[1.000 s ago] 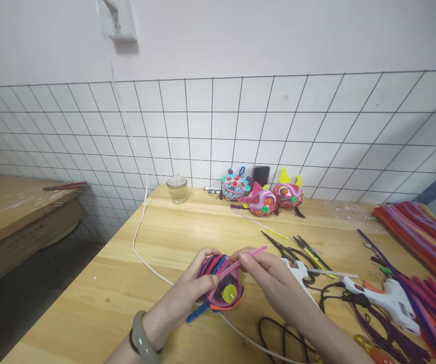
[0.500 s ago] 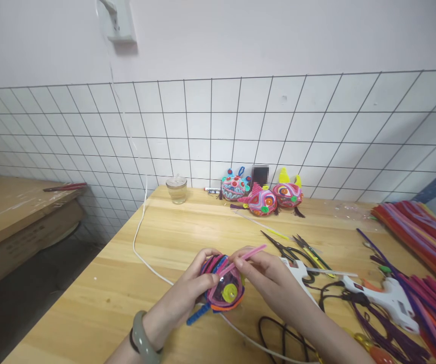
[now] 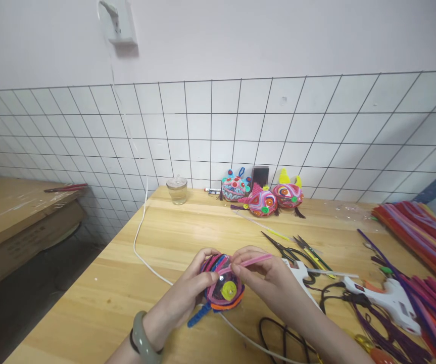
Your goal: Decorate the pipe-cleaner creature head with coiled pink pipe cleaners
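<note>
My left hand [image 3: 187,296] cups a round, many-coloured pipe-cleaner figure [image 3: 223,290] with a yellow disc on its front, held just above the wooden table [image 3: 127,288]. A blue stem sticks out below it. My right hand [image 3: 267,278] pinches a pink pipe cleaner [image 3: 253,261] that runs from the figure's top out to the right, nearly level. A jade-coloured bangle [image 3: 142,338] sits on my left wrist.
Two white glue guns [image 3: 388,298] with black cords lie right of my hands, beside scissors [image 3: 289,247]. Piles of coloured pipe cleaners [image 3: 422,237] fill the right edge. Three finished figures [image 3: 261,194] and a glass jar [image 3: 177,189] stand by the tiled wall. A white cable [image 3: 142,242] crosses the table.
The free end of the pink pipe cleaner has swung down from a raised slant to nearly level. My right fingers have shifted closer to the figure's top. The left hand has stayed put.
</note>
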